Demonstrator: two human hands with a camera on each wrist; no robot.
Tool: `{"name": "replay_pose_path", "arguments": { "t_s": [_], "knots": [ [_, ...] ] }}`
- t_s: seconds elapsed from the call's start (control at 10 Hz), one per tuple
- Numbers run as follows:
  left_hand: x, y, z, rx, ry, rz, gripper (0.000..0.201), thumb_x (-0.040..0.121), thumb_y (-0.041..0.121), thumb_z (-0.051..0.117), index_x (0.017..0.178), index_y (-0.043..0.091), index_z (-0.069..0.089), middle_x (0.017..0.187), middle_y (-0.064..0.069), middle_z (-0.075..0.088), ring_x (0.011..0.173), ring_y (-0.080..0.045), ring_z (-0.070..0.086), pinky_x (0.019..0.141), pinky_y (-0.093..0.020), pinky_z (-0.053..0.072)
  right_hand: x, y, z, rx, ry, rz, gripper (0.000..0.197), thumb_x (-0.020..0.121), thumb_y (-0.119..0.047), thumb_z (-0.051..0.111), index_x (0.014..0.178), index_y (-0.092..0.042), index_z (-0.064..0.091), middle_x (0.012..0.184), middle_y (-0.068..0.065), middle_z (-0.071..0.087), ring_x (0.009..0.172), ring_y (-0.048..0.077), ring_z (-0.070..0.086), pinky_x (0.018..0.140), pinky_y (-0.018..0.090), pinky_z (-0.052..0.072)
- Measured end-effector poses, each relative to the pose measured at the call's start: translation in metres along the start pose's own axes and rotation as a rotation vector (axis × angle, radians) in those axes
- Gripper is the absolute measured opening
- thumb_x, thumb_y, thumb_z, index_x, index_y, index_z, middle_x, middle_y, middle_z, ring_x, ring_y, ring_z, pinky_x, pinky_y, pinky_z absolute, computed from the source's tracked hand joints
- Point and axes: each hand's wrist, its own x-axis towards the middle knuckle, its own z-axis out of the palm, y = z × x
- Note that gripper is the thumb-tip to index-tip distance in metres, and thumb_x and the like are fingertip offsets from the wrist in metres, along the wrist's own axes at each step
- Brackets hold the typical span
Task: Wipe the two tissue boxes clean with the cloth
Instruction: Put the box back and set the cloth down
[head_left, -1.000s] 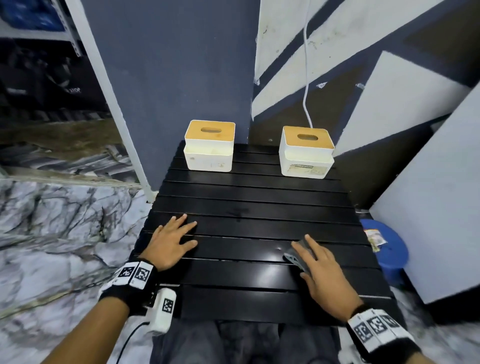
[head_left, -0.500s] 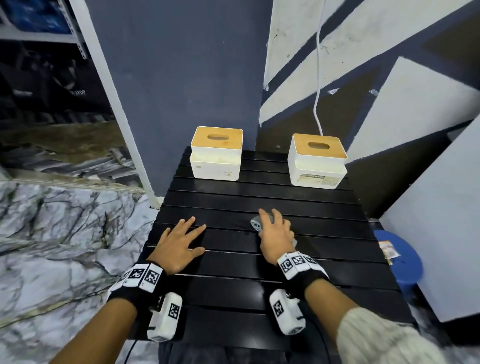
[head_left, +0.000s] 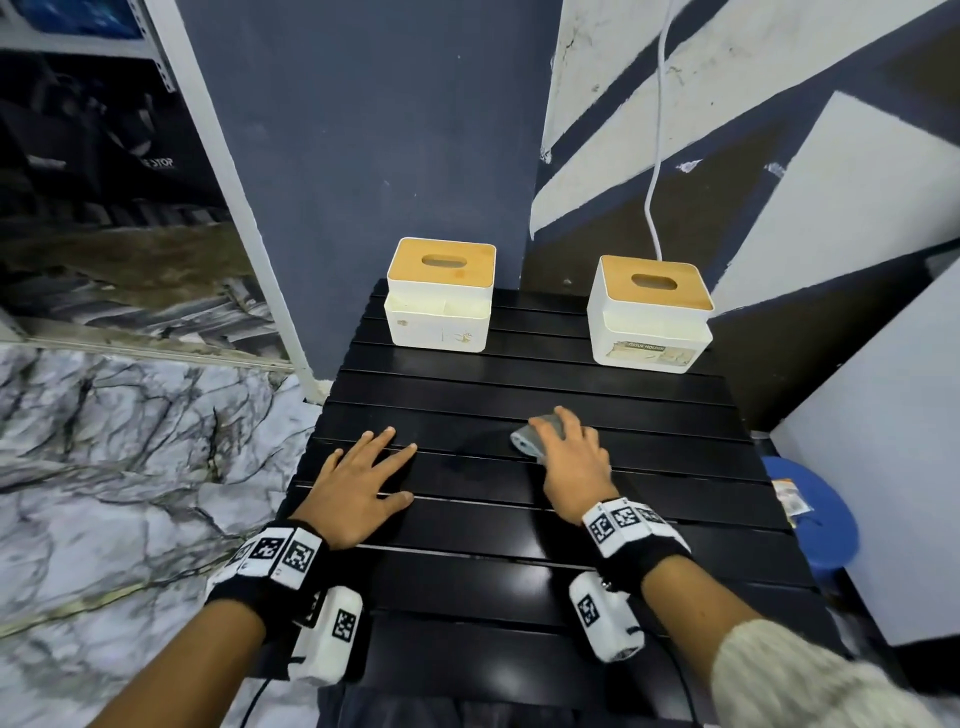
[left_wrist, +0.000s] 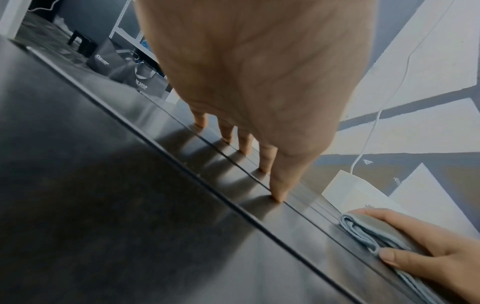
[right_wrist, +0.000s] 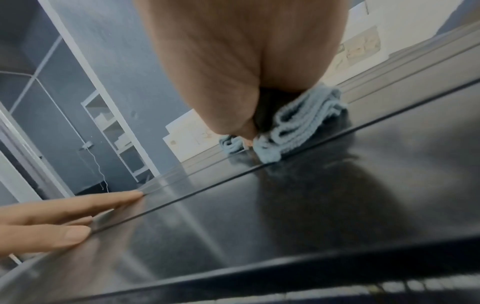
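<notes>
Resting flat, fingers spread, the left hand (head_left: 358, 486) touches the table (head_left: 467, 597); the right hand (head_left: 571, 462) clasps the cloth (head_left: 527, 441).

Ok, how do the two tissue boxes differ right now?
The left white tissue box with a wooden lid has a plain front with small marks; the right white tissue box with a wooden lid carries a worn label. The left sits square-on; the right is turned slightly. Both stand untouched at the table's far edge.
</notes>
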Motion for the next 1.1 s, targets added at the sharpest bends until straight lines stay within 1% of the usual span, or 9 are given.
{"name": "replay_pose_path", "arguments": {
  "t_s": [0.1,0.3,0.4,0.6,0.7,0.8,0.9,1.0,1.1],
  "knots": [
    [0.000,0.003,-0.001,-0.006,0.007,-0.005,0.065,0.102,0.050,0.046,0.158,0.040,0.015,0.170,0.006,-0.002,0.157,-0.017,-0.005,0.124,-0.044,0.002,-0.001,-0.002,-0.003,0.014,-0.019,0.015,0.071,0.085,-0.006,0.053,0.145,-0.031,0.026,0.158,0.003,0.006,0.131,0.034,0.026,0.103,0.046,0.033],
    [-0.004,0.015,-0.003,-0.021,0.001,-0.047,0.067,0.102,0.046,0.047,0.160,0.036,0.015,0.170,0.004,-0.003,0.157,-0.020,-0.006,0.125,-0.044,0.002,-0.042,-0.026,0.017,-0.015,-0.067,-0.253,0.074,0.085,-0.003,0.053,0.146,-0.035,0.025,0.158,-0.001,0.004,0.132,0.031,0.024,0.103,0.047,0.033],
    [-0.008,0.020,-0.003,-0.018,-0.020,-0.050,0.069,0.102,0.047,0.049,0.160,0.034,0.015,0.170,0.004,-0.004,0.157,-0.020,-0.006,0.125,-0.044,0.003,-0.066,-0.017,0.018,-0.030,-0.070,-0.298,0.075,0.084,0.000,0.050,0.146,-0.035,0.025,0.158,-0.001,0.006,0.132,0.030,0.025,0.104,0.046,0.033],
    [-0.028,0.022,0.001,-0.001,-0.077,-0.029,0.071,0.101,0.047,0.050,0.160,0.035,0.012,0.170,0.004,-0.006,0.156,-0.020,-0.007,0.124,-0.044,0.004,-0.106,0.041,0.009,0.015,-0.011,-0.152,0.067,0.087,-0.009,0.048,0.143,-0.037,0.027,0.156,-0.003,0.008,0.130,0.026,0.027,0.104,0.041,0.034],
    [-0.040,0.023,0.004,-0.006,-0.076,-0.021,0.071,0.100,0.047,0.051,0.160,0.036,0.013,0.170,0.005,-0.006,0.156,-0.019,-0.007,0.125,-0.044,0.005,-0.130,0.070,0.001,0.036,0.013,-0.076,0.061,0.088,-0.016,0.050,0.141,-0.038,0.031,0.152,-0.002,0.014,0.128,0.024,0.031,0.104,0.040,0.037],
    [-0.052,0.024,0.007,-0.006,-0.063,-0.013,0.071,0.101,0.047,0.051,0.160,0.035,0.014,0.170,0.005,-0.005,0.157,-0.019,-0.006,0.125,-0.042,0.006,-0.152,0.092,-0.003,0.058,0.053,-0.050,0.057,0.086,-0.020,0.054,0.138,-0.036,0.037,0.147,0.000,0.022,0.123,0.024,0.036,0.105,0.037,0.038],
    [-0.060,0.024,0.011,-0.003,-0.054,-0.006,0.071,0.101,0.047,0.051,0.160,0.035,0.013,0.169,0.005,-0.005,0.157,-0.019,-0.006,0.125,-0.042,0.005,-0.165,0.098,-0.004,0.067,0.051,-0.040,0.060,0.086,-0.022,0.055,0.140,-0.037,0.035,0.147,0.001,0.021,0.123,0.023,0.036,0.105,0.033,0.037],
    [-0.066,0.022,0.015,-0.046,-0.048,0.005,0.070,0.100,0.047,0.053,0.159,0.035,0.018,0.169,0.007,-0.003,0.157,-0.018,-0.005,0.126,-0.041,0.004,-0.164,0.096,-0.007,0.081,0.024,-0.012,0.064,0.087,-0.031,0.057,0.143,-0.041,0.027,0.152,0.000,0.014,0.130,0.023,0.030,0.106,0.036,0.036],
    [-0.085,0.009,0.028,-0.166,0.012,0.063,0.060,0.095,0.052,0.058,0.147,0.057,0.027,0.163,0.021,0.010,0.156,-0.014,0.006,0.125,-0.032,0.012,-0.165,0.097,-0.031,0.099,-0.027,0.041,0.070,0.085,-0.055,0.056,0.144,-0.045,0.019,0.154,-0.009,0.009,0.139,0.020,0.019,0.108,0.045,0.031]
  ]
}}
